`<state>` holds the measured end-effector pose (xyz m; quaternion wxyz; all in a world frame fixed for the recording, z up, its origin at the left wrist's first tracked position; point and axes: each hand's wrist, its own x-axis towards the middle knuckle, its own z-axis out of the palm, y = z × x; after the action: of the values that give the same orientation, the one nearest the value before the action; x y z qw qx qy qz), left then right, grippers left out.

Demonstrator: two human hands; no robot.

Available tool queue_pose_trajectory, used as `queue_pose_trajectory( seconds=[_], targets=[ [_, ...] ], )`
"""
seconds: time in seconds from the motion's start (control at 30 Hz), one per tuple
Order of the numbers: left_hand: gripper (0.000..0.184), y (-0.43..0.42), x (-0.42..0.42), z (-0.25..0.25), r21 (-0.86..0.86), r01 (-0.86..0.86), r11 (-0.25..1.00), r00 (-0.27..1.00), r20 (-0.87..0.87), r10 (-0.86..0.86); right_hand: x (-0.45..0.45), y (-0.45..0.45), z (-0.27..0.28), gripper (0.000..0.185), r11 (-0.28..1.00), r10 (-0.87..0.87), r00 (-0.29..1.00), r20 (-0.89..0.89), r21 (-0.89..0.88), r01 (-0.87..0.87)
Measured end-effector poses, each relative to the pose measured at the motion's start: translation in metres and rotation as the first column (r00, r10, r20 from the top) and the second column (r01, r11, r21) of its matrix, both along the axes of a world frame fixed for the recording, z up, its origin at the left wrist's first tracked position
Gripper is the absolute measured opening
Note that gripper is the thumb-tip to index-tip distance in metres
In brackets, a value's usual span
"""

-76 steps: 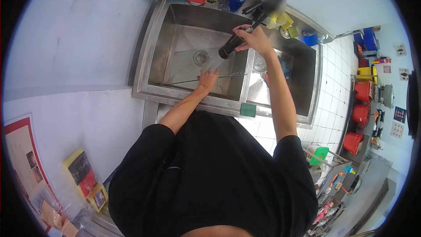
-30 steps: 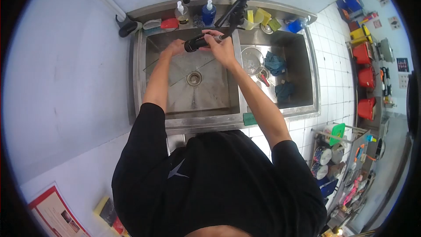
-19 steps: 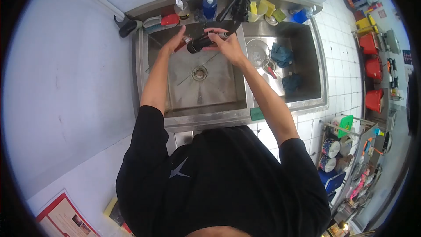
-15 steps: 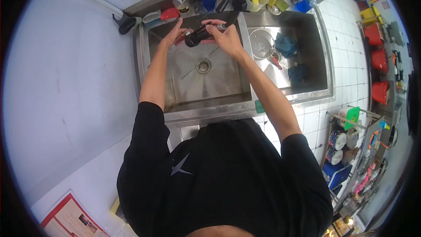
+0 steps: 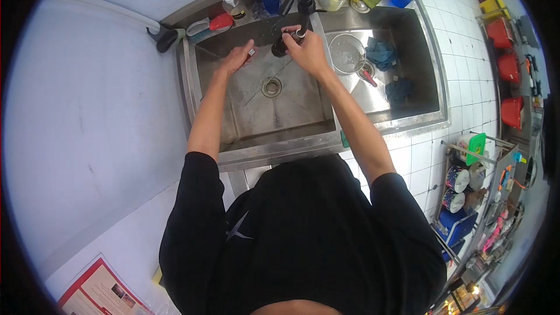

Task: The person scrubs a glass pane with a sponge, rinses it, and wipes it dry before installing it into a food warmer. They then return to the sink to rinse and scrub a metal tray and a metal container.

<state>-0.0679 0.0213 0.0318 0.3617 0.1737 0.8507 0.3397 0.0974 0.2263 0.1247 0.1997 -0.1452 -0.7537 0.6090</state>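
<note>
Left basin lies open around drain — sprayer (black) blocks far right.

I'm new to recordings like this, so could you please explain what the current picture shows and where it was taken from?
There is no machine here: these are a person's own bare hands, filmed by a camera worn on the head, looking down over a double sink. The right hand grips a black sprayer over the left basin. The left hand, beside it, seems to hold a small reddish item, too unclear to name. The right basin holds a round bowl and blue cloths; a blue pump bottle stands behind.
</note>
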Motion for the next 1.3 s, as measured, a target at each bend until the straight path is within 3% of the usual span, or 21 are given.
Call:
queue_pose_trajectory(
  seconds=[0.17, 0.27, 0.33, 0.37, 0.4, 0.47, 0.53, 0.6, 0.63, 0.67, 0.7, 0.73, 0.8, 0.93, 1.0, 1.03, 1.07, 1.1, 1.13, 1.27, 1.3],
  targets=[
    [0.079, 0.007, 0.015, 0.013, -0.057, -0.019, 0.998, 0.997, -0.074, 0.015, 0.004, 0.004, 0.006, 0.022, 0.995, -0.095, 0.995, 0.011, -0.021, 0.095],
    [0.077, 0.006, 0.014, 0.009, -0.058, -0.042, 0.997, 0.996, -0.084, 0.037, -0.007, 0.009, -0.008, 0.024, 0.983, 0.047, 0.999, -0.014, -0.178, -0.049],
    [0.075, 0.006, 0.017, 0.007, -0.045, -0.046, 0.998, 0.993, -0.111, 0.041, -0.005, 0.006, -0.004, 0.027, 0.999, -0.017, 0.999, -0.05, -0.038, 0.016],
    [0.066, 0.005, 0.019, 0.006, -0.082, 0.047, 0.996, 0.973, -0.224, -0.064, -0.001, 0.006, -0.001, 0.027, 0.999, -0.023, 0.998, -0.061, -0.039, 0.02],
    [0.058, 0.006, 0.021, 0.004, -0.129, 0.135, 0.982, 0.928, -0.33, -0.171, 0.005, 0.006, 0.006, 0.027, 0.999, 0.008, 0.998, -0.06, 0.045, -0.006],
    [0.049, 0.001, 0.021, -0.006, -0.134, 0.163, 0.977, 0.907, -0.371, -0.202, 0.018, 0.008, 0.008, 0.028, 0.988, 0.094, 0.993, -0.065, 0.131, -0.085],
    [0.035, 0.004, 0.022, -0.006, -0.14, 0.156, 0.978, 0.892, -0.405, -0.201, 0.025, 0.017, -0.024, 0.027, 0.997, 0.029, 0.961, -0.275, 0.073, -0.01],
    [0.029, 0.001, 0.034, -0.012, -0.149, 0.09, 0.985, 0.893, -0.425, -0.146, 0.024, 0.01, -0.053, 0.026, 0.885, -0.108, 0.97, -0.22, -0.465, -0.007],
    [0.028, 0.009, 0.031, -0.013, -0.155, 0.068, 0.986, 0.883, -0.45, -0.132, 0.016, 0.016, -0.074, 0.026, 0.885, -0.136, 0.961, -0.241, -0.465, 0.009],
    [0.028, 0.009, 0.034, -0.01, -0.159, 0.08, 0.984, 0.878, -0.457, -0.145, 0.012, 0.012, -0.099, 0.025, 0.449, -0.1, 0.978, -0.181, -0.886, -0.118],
    [0.028, 0.009, 0.036, -0.006, -0.178, 0.071, 0.981, 0.882, -0.448, -0.145, 0.008, 0.01, -0.116, 0.024, -0.165, -0.031, 0.986, -0.162, -0.972, -0.165],
    [0.027, 0.01, 0.036, -0.004, -0.197, 0.059, 0.979, 0.886, -0.441, -0.142, 0.004, 0.014, -0.121, 0.024, -0.168, -0.043, 0.985, -0.17, -0.97, -0.175],
    [0.027, 0.013, 0.035, -0.004, -0.21, 0.062, 0.976, 0.881, -0.448, -0.152, -0.004, 0.022, -0.131, 0.022, -0.103, 0.03, 0.997, -0.076, -0.992, -0.072],
    [0.027, 0.012, 0.034, -0.008, -0.283, 0.036, 0.958, 0.895, -0.417, -0.157, -0.018, 0.04, -0.174, 0.023, -0.152, 0.189, 0.974, -0.125, -0.984, -0.097],
    [0.027, 0.013, 0.033, -0.01, -0.273, 0.023, 0.962, 0.898, -0.417, -0.14, -0.019, 0.058, -0.189, 0.035, -0.124, 0.258, 0.916, -0.308, -0.951, -0.285],
    [0.027, 0.014, 0.035, -0.008, -0.259, 0.015, 0.966, 0.905, -0.408, -0.123, -0.024, 0.052, -0.179, 0.035, -0.131, 0.258, 0.914, -0.312, -0.949, -0.287],
    [0.027, 0.015, 0.035, -0.005, -0.265, 0.017, 0.964, 0.904, -0.408, -0.128, -0.033, 0.04, -0.169, 0.04, 0.574, 0.208, 0.977, -0.042, -0.804, -0.157],
    [0.027, 0.019, 0.036, 0.004, -0.298, 0.017, 0.954, 0.906, -0.4, -0.141, -0.038, 0.032, -0.162, 0.045, 0.973, -0.022, 0.99, 0.136, -0.226, 0.053],
    [0.027, 0.02, 0.038, 0.005, -0.334, 0.023, 0.942, 0.909, -0.386, -0.159, -0.045, 0.028, -0.175, 0.043, 0.963, -0.022, 0.989, -0.149, 0.261, 0.061],
    [0.027, 0.023, 0.037, 0.007, -0.383, 0.054, 0.922, 0.889, -0.403, -0.22, -0.039, 0.017, -0.168, 0.041, 0.964, 0.068, 0.997, -0.04, 0.26, -0.055],
    [0.027, 0.022, 0.039, 0.008, -0.373, 0.058, 0.926, 0.89, -0.402, -0.217, -0.04, 0.017, -0.168, 0.036, 0.998, 0.058, 0.993, 0.106, 0.016, -0.06]
  ],
)
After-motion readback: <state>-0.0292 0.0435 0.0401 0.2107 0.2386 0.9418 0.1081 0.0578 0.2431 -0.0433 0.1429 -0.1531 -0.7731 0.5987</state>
